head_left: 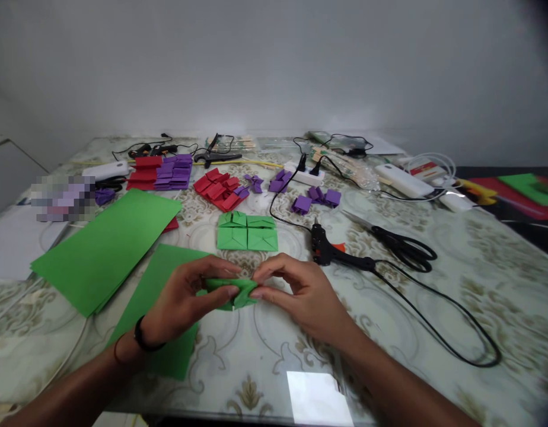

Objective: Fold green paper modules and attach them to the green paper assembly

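Between my two hands is a small folded piece of green paper (238,294). My left hand (191,292) pinches its left side with the thumb in front and fingers behind. At its right end, the thumb and fingertips of my right hand (296,287) are closed on the paper. Just beyond lies a flat block of folded green paper squares (248,232). Under my left forearm rests a green sheet (167,350), and a stack of green sheets (109,249) is farther left. Part of the held paper is hidden by my fingers.
A black glue gun (331,249) lies right of my hands, its cord looping toward the front. Black scissors (398,243) are beyond it. Red folded pieces (218,188), purple folded pieces (303,204) and a white power strip (304,173) sit farther back.
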The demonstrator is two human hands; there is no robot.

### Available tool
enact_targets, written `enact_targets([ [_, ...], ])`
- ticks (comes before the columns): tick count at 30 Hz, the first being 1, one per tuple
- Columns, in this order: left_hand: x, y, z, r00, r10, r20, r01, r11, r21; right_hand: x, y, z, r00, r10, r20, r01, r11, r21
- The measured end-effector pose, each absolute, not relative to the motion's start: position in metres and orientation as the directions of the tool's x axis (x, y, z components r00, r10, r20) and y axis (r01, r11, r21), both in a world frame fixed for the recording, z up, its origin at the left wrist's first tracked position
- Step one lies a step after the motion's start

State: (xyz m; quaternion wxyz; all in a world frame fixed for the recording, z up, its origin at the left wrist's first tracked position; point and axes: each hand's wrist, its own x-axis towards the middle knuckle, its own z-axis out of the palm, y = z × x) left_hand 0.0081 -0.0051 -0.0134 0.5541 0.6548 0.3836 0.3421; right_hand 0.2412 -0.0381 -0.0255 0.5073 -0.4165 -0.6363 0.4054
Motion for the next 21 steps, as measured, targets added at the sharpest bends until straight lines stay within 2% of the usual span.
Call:
enact_targets([
  [4, 0.0091, -0.0059, -0.0099, 0.565, 0.825, -0.018, 0.13, -0.068, 0.989, 0.2399, -0.0399, -0.0232, -0.198, 0.932, 0.302, 0.102, 0.326, -0.94],
  [14, 0.0098, -0.0051, -0.011, 0.646, 0.758, -0.088, 0.086, 0.042, 0.995, 0.241, -0.0385, -0.0238, -0.287, 0.882, 0.374, 0.117, 0.42, -0.9],
  [17, 0.0107, -0.0069, -0.0106, 0.66, 0.749, -0.055, 0.092, -0.007, 0.996, 0.2406, -0.0389, -0.0244, -0.32, 0.878, 0.357, 0.12, 0.411, -0.904],
  [21, 0.0129, -0.0099, -0.0077, 0.612, 0.79, 0.046, 0.143, -0.168, 0.975, 0.2397, -0.0391, -0.0223, -0.325, 0.908, 0.263, 0.188, 0.334, -0.923],
])
